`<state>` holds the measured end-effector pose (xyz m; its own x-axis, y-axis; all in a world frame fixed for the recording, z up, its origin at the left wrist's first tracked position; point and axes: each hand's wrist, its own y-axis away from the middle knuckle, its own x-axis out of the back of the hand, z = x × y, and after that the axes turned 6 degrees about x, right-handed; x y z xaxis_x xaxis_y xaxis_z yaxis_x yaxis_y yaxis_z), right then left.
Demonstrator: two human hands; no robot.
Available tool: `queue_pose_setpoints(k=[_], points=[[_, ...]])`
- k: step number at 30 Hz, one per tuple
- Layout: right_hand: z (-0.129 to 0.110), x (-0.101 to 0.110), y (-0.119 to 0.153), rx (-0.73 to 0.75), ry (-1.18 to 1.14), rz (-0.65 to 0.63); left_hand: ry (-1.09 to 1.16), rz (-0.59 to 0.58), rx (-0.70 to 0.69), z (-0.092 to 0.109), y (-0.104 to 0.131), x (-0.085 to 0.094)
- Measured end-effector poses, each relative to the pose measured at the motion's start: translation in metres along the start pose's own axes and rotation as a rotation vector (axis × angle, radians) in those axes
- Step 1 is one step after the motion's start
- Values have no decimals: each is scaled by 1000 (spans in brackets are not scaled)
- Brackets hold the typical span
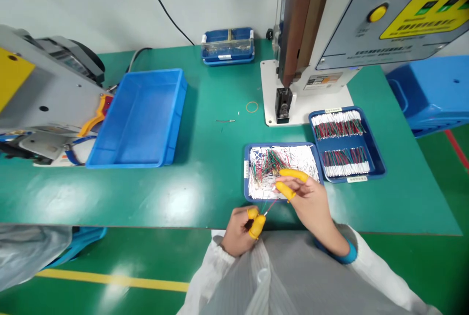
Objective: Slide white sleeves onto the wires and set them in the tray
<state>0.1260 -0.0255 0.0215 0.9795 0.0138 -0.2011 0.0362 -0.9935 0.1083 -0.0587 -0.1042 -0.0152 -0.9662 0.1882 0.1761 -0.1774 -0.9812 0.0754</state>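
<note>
My left hand point(242, 229), with yellow finger cots on thumb and forefinger, pinches a thin wire lead point(270, 206) near the table's front edge. Red and green strands of it point up toward the other hand. Over the front of a blue tray point(246, 178) is my right hand point(309, 198), also in yellow finger cots, its fingers curled toward the thumb. A tiny white bit shows at the thumb tip; what it is I cannot make out. Loose white tubes point(309, 158) fill that tray, and a heap of red and green wires point(273, 162) lies on them.
Another blue tray point(377, 168) holds two rows of white-sleeved wires at right. Behind stands a press machine point(284, 105). A large blue bin point(142, 119) and another machine point(54, 95) are left. A rubber band point(252, 107) and a small lead point(225, 120) lie mid-table.
</note>
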Motion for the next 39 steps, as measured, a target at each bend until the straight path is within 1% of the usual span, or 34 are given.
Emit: queue_pose_setpoints(k=[7,16,24,34,39], points=[[-2,-2,4,-49,-69,21,-37,-10,12,-1,1,1],[-4,-4,3,-49,-71,6,-61,-18,8,1,-2,1],[-3,-2,4,-31,-37,39,-73,-27,5,-1,0,1],[5,1,8,-28,29,-33,-81,-25,14,0,-1,1],[5,8,10,-27,109,-125,-53,-38,8,0,-1,3]])
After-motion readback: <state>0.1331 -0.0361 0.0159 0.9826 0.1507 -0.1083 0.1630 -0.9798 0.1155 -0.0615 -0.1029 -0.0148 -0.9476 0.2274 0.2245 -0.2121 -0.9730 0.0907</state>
